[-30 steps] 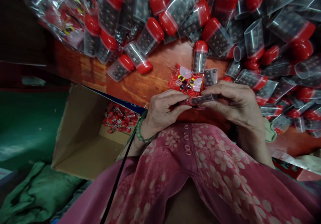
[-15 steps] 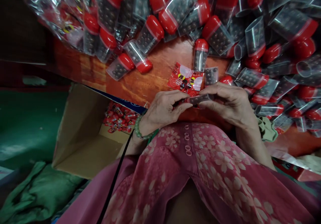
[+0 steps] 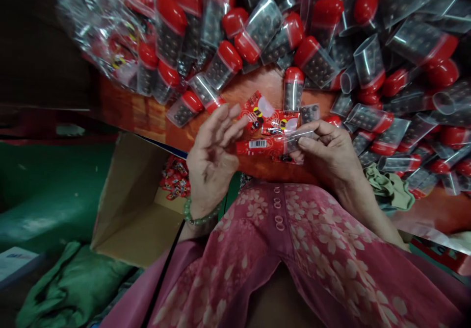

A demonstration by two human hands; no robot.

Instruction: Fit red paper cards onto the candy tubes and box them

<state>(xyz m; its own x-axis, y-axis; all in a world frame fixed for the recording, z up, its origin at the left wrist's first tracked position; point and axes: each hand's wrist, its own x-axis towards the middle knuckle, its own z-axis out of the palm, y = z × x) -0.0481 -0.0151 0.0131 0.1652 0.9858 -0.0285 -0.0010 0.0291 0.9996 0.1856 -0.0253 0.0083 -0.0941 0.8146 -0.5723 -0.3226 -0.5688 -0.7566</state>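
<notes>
My right hand (image 3: 333, 154) pinches a clear tube of dark beads (image 3: 293, 141) between thumb and fingers, just above the table. From the tube's left end a red label with a barcode (image 3: 257, 144) stretches out toward my left hand; how the two are joined is hard to make out. My left hand (image 3: 215, 159) is open, its fingers apart and holding nothing, a little left of the label. Behind the label lie printed red labels (image 3: 281, 122). A red-capped tube (image 3: 293, 90) and another clear bead-filled piece (image 3: 309, 113) lie close by.
Piles of red-capped bead tubes (image 3: 320, 63) cover the back and right of the wooden table (image 3: 158, 124). Crinkled clear plastic (image 3: 91, 19) lies at the back left. Below the left edge stands a cardboard box (image 3: 121, 195) containing red packets (image 3: 175, 178). A green cloth (image 3: 392, 188) lies right.
My left hand has let go of the item and moved left, its fingers spreading. My right hand still holds the tube, and the barcode label now shows. The view has shifted slightly.
</notes>
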